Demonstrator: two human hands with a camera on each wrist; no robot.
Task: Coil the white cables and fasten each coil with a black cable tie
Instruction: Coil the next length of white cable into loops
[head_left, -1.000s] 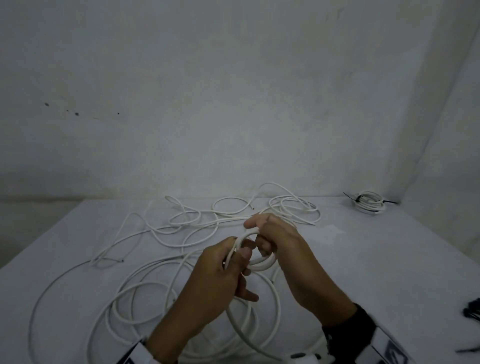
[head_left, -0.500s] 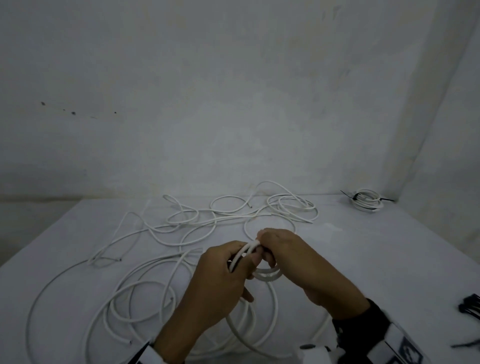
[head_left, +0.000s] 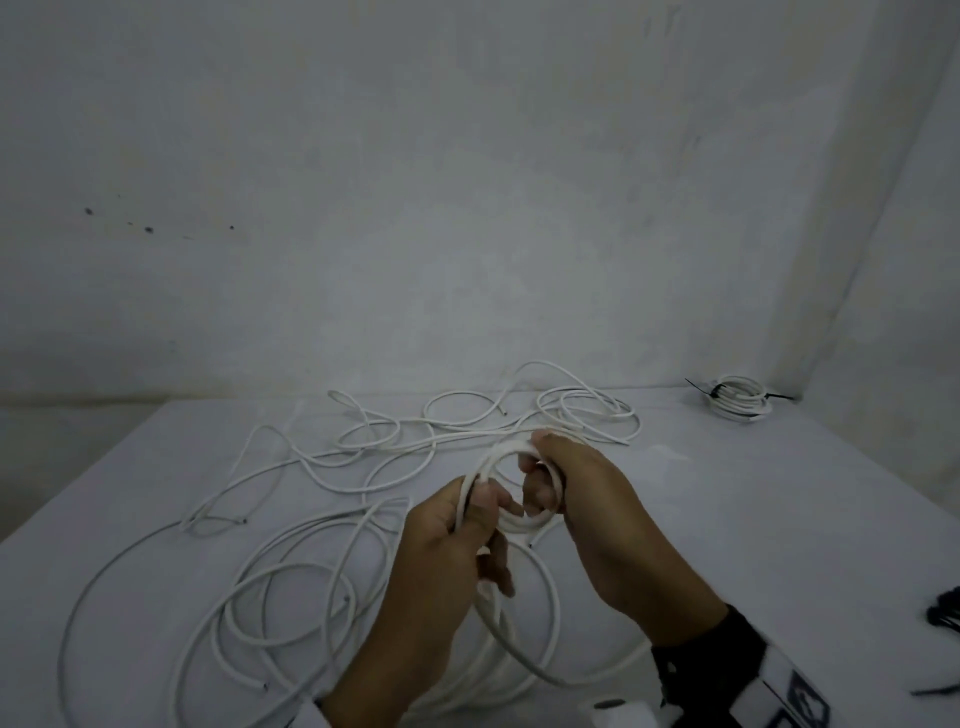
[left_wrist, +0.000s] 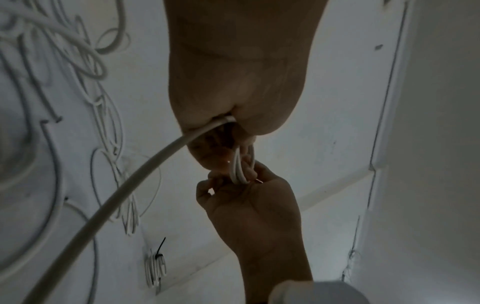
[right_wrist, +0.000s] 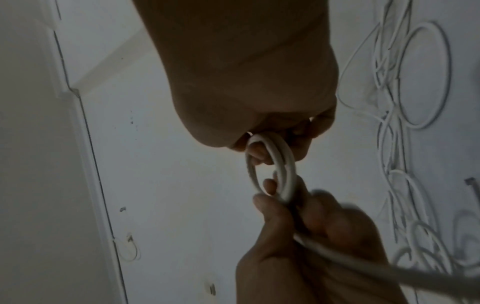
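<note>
A small coil of white cable (head_left: 500, 453) is held up between my two hands above the table. My left hand (head_left: 480, 512) pinches its near side between thumb and fingers, and the cable's free length (head_left: 519, 657) trails down from that hand. My right hand (head_left: 540, 483) grips the coil's far side, fingers curled through the ring. The right wrist view shows two or three turns in the coil (right_wrist: 281, 164), with my left hand (right_wrist: 275, 197) below it. In the left wrist view the cable (left_wrist: 155, 164) leaves my left hand (left_wrist: 228, 131) towards the table.
Loose white cables (head_left: 363, 441) sprawl in loops over the white table (head_left: 753, 519), left and behind my hands. A finished coil with a black tie (head_left: 737, 397) lies at the back right corner. Black cable ties (head_left: 945, 613) lie at the right edge. Walls close the back and right.
My hands closed together half a second ago and have drawn apart again. The right hand has risen, and the coil now stands open as a ring between them.
</note>
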